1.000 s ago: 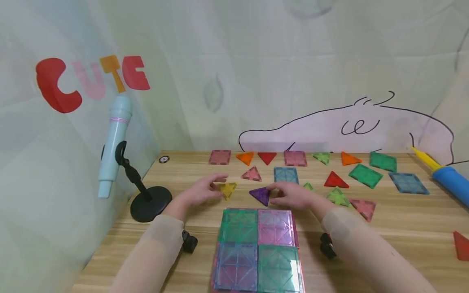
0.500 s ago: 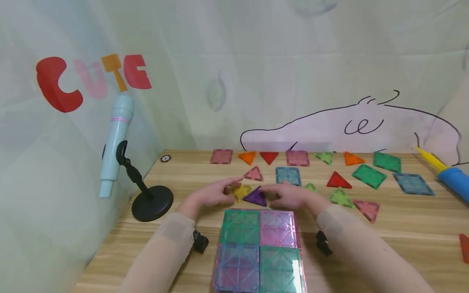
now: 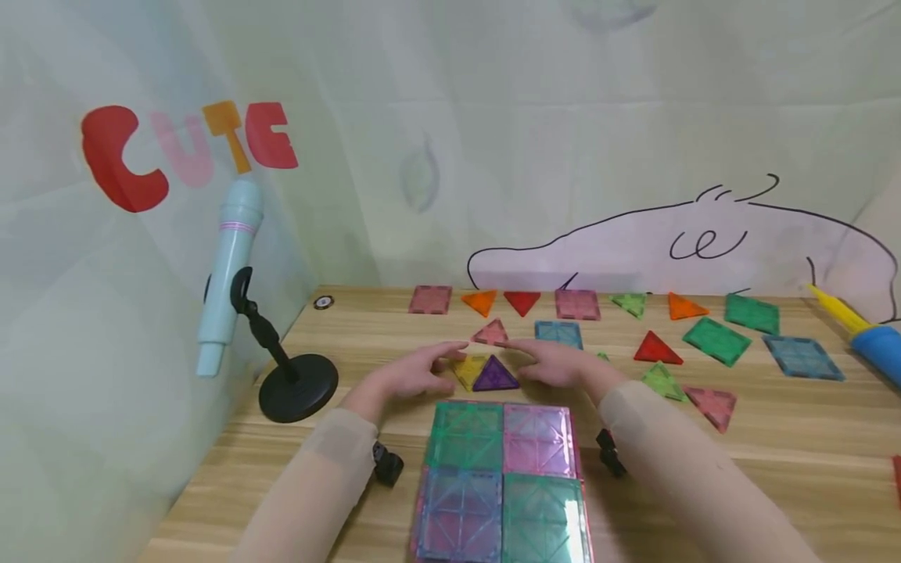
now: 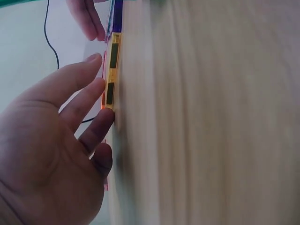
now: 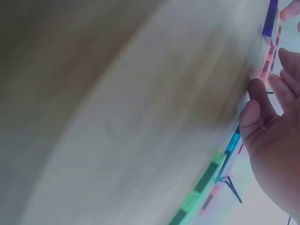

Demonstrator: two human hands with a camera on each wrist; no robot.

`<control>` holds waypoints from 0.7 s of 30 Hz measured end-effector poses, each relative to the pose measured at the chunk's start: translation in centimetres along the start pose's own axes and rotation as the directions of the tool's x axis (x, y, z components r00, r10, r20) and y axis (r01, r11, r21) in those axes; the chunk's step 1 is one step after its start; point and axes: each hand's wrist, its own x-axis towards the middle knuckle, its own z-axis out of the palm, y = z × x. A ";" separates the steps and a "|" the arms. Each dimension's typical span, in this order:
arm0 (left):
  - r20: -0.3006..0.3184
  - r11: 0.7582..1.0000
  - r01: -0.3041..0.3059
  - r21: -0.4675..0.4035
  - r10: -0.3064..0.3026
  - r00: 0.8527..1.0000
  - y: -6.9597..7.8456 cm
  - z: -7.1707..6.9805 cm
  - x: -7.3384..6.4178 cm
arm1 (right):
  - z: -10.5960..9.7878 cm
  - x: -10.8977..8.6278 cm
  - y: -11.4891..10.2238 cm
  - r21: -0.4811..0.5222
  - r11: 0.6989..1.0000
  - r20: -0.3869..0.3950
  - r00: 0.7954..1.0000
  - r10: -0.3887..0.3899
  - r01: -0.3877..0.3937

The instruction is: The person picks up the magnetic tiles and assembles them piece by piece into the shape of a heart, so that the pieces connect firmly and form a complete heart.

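A yellow triangle magnetic tile and a purple triangle magnetic tile lie side by side on the wooden table. My left hand, fingers loosely bent, touches the yellow tile at its left. In the left wrist view the fingertips rest near the edge of the yellow tile. My right hand hovers just right of the purple tile with its fingers extended. The right wrist view shows a gap between that hand and the purple tile. Neither hand grips anything.
A block of square tiles lies in front, between my forearms. Several coloured tiles, among them a pink triangle and a blue square, spread behind and right. A microphone stand stands left; a blue-yellow object lies right.
My left hand has moved right with the yellow triangle, up to the purple one. The purple triangle has shifted left and turned point-up, and my right hand has let go of it.
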 end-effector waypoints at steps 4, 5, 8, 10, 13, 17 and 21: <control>0.002 1.000 -0.016 -0.025 0.016 1.000 -0.6 -0.3 -0.2 | -0.4 0.3 -0.2 -0.007 1.000 0.017 1.000 0.021 -0.021; -0.001 0.999 -0.020 -0.029 0.020 1.000 -0.7 -0.3 -0.3 | -0.5 0.2 -0.2 -0.010 1.000 0.014 1.000 0.023 -0.023; -0.022 0.999 -0.020 -0.029 0.019 1.000 -1.2 -0.6 -0.7 | -0.6 -0.3 -0.2 -0.023 1.000 -0.004 1.000 0.008 -0.008; -0.039 1.000 -0.013 -0.024 0.012 0.999 -1.3 -0.8 -0.9 | -0.5 -0.8 -0.2 -0.035 0.999 -0.006 1.000 -0.009 0.009; -0.056 1.000 -0.007 -0.010 0.007 0.998 -1.4 -1.0 -1.1 | -0.1 -1.4 -0.2 -0.026 0.998 0.025 0.998 -0.051 0.051; -0.054 0.999 -0.025 0.032 0.026 0.998 -1.3 -1.0 -0.9 | 0.5 -2.0 -0.3 0.037 0.996 0.058 0.995 -0.087 0.085; -0.061 0.997 -0.020 0.071 0.024 0.998 -1.1 -0.8 -0.7 | 0.6 -2.3 -0.1 0.047 0.996 0.002 0.997 -0.079 0.078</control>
